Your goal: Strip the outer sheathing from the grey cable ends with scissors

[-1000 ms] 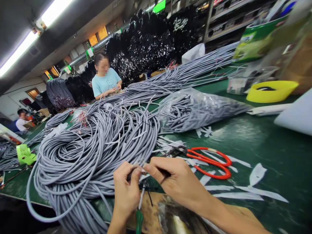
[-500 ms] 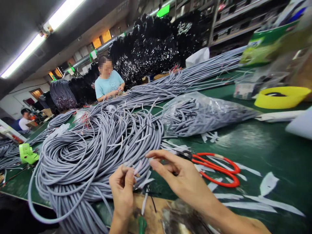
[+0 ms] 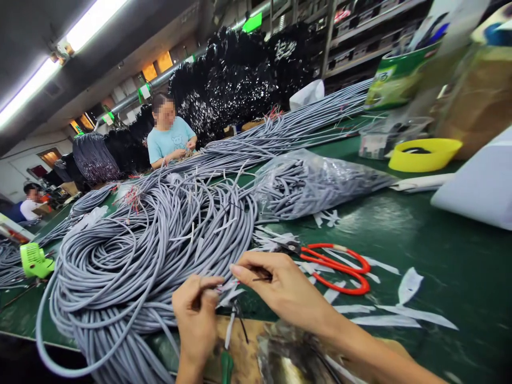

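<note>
My left hand (image 3: 196,314) is closed in a pinch around what looks like a cable end (image 3: 221,288), with small pale and reddish bits showing at its fingertips. Close beside it, thumb and forefinger of my right hand (image 3: 280,280) are pressed together; a thin dark piece (image 3: 262,279) shows by the curled fingers, and what the tips grip is too small to name. Behind both hands lies a big coil of grey cable (image 3: 160,240). Below them is a brown board (image 3: 246,352) with a green-handled tool (image 3: 226,365) and thin black strips.
Red-handled scissors (image 3: 340,266) lie right of my right hand among white paper strips (image 3: 386,321). Beyond rests a clear bag of short grey cable pieces (image 3: 312,184). A yellow ring-shaped holder (image 3: 424,156) and a green fan (image 3: 36,260) stand farther out. A co-worker (image 3: 170,130) sits across.
My right hand's thumb and forefinger have closed from apart into a pinch, nearer the left fingertips. The view has swung slightly right, shifting the scene left.
</note>
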A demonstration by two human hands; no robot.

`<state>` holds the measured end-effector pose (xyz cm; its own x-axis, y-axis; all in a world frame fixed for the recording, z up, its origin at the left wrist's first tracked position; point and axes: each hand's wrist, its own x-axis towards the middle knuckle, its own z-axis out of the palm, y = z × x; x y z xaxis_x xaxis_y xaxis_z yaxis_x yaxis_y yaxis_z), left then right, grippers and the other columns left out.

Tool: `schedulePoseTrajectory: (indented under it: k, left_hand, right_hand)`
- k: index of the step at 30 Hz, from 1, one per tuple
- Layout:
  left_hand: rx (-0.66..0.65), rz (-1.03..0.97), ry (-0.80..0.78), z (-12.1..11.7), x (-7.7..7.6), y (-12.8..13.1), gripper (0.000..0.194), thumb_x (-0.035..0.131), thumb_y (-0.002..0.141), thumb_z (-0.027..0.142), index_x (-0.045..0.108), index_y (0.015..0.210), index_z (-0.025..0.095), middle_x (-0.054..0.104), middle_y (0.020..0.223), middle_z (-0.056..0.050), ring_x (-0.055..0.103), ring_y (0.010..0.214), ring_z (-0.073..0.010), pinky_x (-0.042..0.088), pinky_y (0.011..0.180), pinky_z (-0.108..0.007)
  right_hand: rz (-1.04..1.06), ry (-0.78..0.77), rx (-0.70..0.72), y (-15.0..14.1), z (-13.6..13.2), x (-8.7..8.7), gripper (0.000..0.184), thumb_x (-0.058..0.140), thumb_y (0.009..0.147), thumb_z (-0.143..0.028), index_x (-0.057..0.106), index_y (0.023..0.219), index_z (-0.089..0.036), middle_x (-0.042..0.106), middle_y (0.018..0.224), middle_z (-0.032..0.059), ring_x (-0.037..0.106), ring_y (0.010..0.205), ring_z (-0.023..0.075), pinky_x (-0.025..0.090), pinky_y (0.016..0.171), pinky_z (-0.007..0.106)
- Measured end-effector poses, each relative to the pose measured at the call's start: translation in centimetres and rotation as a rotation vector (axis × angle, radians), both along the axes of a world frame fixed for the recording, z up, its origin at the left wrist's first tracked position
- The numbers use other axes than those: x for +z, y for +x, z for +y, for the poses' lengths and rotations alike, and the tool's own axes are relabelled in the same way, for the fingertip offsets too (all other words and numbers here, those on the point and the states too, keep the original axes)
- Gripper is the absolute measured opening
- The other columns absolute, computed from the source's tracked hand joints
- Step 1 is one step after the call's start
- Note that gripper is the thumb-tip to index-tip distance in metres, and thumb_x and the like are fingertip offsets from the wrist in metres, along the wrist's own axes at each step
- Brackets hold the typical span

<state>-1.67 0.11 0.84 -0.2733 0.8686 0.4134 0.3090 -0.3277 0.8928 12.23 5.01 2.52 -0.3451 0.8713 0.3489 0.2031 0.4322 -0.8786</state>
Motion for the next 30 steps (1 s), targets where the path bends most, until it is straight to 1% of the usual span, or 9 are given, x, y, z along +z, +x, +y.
schedulePoseTrajectory:
  k: [5,9,12,14,17,19,21,26,30]
  left_hand:
    - [-0.12,0.35,0.094,-0.3,0.1,0.5,0.013,0.06,0.073,0.015,0.072,0.07,0.017,0.053,0.055,-0.001,0.047,0.051,-0.0118,0.036,0.048,-0.021]
    - [-0.131,0.309,0.13,-0.4,0.1,0.3,0.016,0.059,0.075,0.02,0.071,0.066,0.017,0.052,0.054,-0.001,0.047,0.051,-0.0119,0.035,0.048,-0.022]
    - [-0.138,0.202,0.087,-0.3,0.2,-0.1,0.028,0.056,0.079,0.032,0.069,0.06,0.016,0.052,0.052,-0.001,0.046,0.05,-0.0123,0.034,0.049,-0.023]
    - [-0.129,0.125,0.06,-0.1,0.2,-0.3,0.036,0.054,0.08,0.04,0.067,0.056,0.015,0.051,0.051,-0.001,0.044,0.049,-0.0122,0.032,0.049,-0.023]
    - [-0.101,0.038,0.003,0.1,0.3,-0.3,0.043,0.054,0.078,0.047,0.061,0.05,0.015,0.046,0.047,0.001,0.039,0.047,-0.0111,0.03,0.048,-0.023]
    - [-0.098,0.026,-0.022,0.0,0.3,-0.2,0.044,0.053,0.079,0.046,0.06,0.049,0.015,0.046,0.047,0.001,0.04,0.048,-0.0113,0.031,0.049,-0.023]
    - [-0.097,0.063,-0.001,-0.1,0.3,0.0,0.041,0.052,0.081,0.043,0.063,0.052,0.015,0.05,0.05,-0.001,0.044,0.051,-0.0126,0.033,0.051,-0.024]
    - [-0.135,0.17,0.13,-0.3,0.3,-0.2,0.027,0.057,0.079,0.034,0.07,0.061,0.018,0.057,0.055,-0.003,0.049,0.053,-0.0133,0.036,0.051,-0.023]
    - [-0.136,-0.009,0.149,0.0,0.0,-0.9,0.031,0.057,0.078,0.038,0.066,0.058,0.016,0.051,0.053,0.0,0.044,0.05,-0.0115,0.034,0.049,-0.022]
  right_hand:
    - [0.045,-0.116,0.026,-0.3,0.3,-0.2,0.044,0.043,0.074,-0.046,0.02,0.046,-0.022,0.018,0.047,-0.0061,0.02,0.046,0.0079,0.017,0.042,0.023]
    - [0.112,-0.389,0.275,-0.6,0.6,-0.3,0.052,0.053,0.064,-0.059,0.027,0.04,-0.021,0.021,0.04,-0.0082,0.019,0.04,0.0054,0.013,0.039,0.022]
    - [0.196,-0.558,0.315,-0.4,0.6,-0.1,0.05,0.052,0.065,-0.063,0.039,0.044,-0.02,0.025,0.035,-0.0091,0.017,0.034,0.0044,0.01,0.036,0.022]
    - [0.275,-0.492,0.258,0.0,0.4,0.4,0.048,0.049,0.069,-0.062,0.051,0.054,-0.017,0.035,0.039,-0.007,0.02,0.035,0.0045,0.014,0.036,0.021]
    - [0.26,-0.152,0.239,0.6,-0.1,1.2,0.034,0.058,0.071,-0.049,0.065,0.075,-0.017,0.056,0.062,-0.0002,0.032,0.043,0.0061,0.024,0.039,0.021]
    - [0.175,0.034,0.223,1.0,-0.3,1.6,0.023,0.061,0.072,-0.04,0.067,0.075,-0.018,0.06,0.067,0.0024,0.039,0.048,0.0082,0.028,0.043,0.022]
    - [0.111,0.073,0.16,1.2,-0.4,1.6,0.024,0.059,0.074,-0.039,0.066,0.066,-0.018,0.06,0.061,0.0031,0.042,0.05,0.0102,0.031,0.046,0.024]
    - [0.138,-0.387,0.263,0.7,0.3,0.6,0.04,0.061,0.064,-0.051,0.049,0.047,-0.017,0.042,0.042,-0.0046,0.03,0.04,0.0062,0.021,0.04,0.022]
    - [0.191,-0.674,0.47,-0.3,0.4,-0.3,0.043,0.063,0.058,-0.056,0.05,0.051,-0.016,0.043,0.037,-0.0059,0.021,0.033,0.0029,0.012,0.035,0.02]
